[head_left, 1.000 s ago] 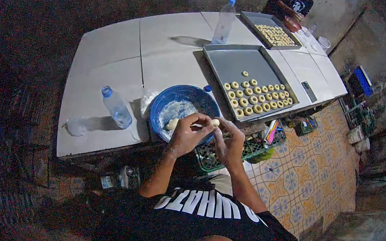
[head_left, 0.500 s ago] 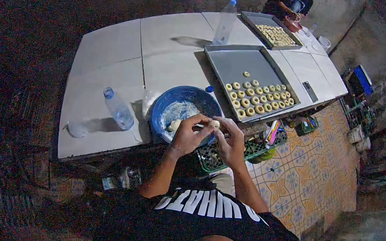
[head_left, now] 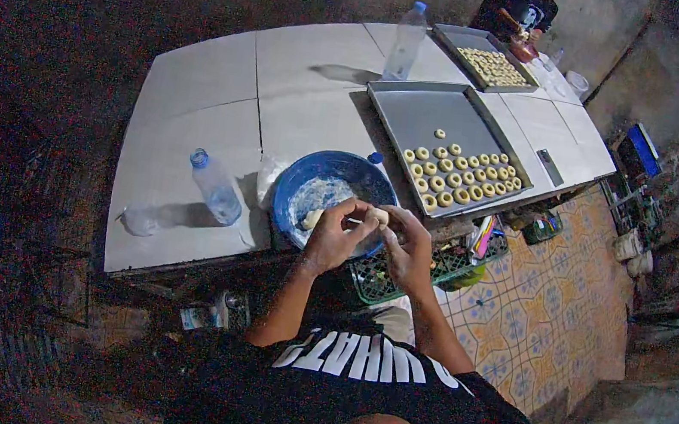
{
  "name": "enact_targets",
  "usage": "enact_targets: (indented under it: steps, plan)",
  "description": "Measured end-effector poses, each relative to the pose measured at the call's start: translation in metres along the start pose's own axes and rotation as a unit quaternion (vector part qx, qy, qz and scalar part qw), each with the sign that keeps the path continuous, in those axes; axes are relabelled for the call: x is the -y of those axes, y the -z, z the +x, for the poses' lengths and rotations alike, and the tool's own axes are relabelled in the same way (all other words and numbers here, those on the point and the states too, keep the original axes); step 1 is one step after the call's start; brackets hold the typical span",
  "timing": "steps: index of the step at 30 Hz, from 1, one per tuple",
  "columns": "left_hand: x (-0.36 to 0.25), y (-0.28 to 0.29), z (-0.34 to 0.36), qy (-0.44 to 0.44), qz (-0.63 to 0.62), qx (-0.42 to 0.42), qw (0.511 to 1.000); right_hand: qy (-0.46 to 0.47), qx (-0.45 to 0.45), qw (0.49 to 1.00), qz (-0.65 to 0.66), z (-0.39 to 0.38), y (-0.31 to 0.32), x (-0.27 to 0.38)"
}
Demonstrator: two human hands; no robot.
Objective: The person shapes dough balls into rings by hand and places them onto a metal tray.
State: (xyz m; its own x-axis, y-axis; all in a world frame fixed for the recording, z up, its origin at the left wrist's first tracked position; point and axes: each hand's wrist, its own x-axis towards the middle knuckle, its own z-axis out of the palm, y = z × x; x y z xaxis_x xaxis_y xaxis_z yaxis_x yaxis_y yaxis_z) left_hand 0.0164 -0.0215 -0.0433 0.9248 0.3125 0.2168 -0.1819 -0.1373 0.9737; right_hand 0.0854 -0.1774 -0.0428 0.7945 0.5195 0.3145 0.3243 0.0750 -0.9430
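Pale dough piece [head_left: 378, 216] pinched between the fingertips of left hand [head_left: 330, 238] and right hand [head_left: 410, 251] over the right side of the blue basin [head_left: 368, 181]: best to press it lightly and evenly to avoid tearing.

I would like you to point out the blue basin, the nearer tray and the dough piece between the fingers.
Blue basin [head_left: 362, 177]: head view, on its inner wall.
Nearer tray [head_left: 425, 111]: head view, on its bare floor.
Dough piece [head_left: 380, 215]: head view, middle of its visible side.
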Motion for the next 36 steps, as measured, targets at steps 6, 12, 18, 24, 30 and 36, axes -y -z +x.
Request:
enact_targets:
  steps: [6,12,18,24,30,36]
  plan:
    - [0.003,-0.003,-0.001,-0.005,-0.078,-0.022,0.997,-0.057,0.048,0.997,0.007,0.000,0.008,-0.007]
    - [0.008,-0.005,-0.004,0.007,-0.067,-0.031,0.997,-0.194,0.077,0.952,0.222,-0.003,0.008,-0.012]
    - [-0.024,-0.022,0.004,-0.047,-0.190,-0.061,0.979,-0.104,0.067,0.976,0.179,0.003,-0.015,-0.034]
    - [-0.038,-0.018,0.016,-0.056,-0.206,-0.108,0.971,0.090,0.086,0.986,-0.110,0.010,-0.020,0.017]
    - [-0.031,-0.014,0.011,-0.087,-0.194,-0.126,0.969,0.135,0.087,0.986,-0.049,0.007,-0.023,0.014]
    - [-0.051,-0.009,-0.011,-0.104,-0.204,-0.141,0.963,-0.078,0.202,0.943,0.255,-0.004,-0.019,0.002]
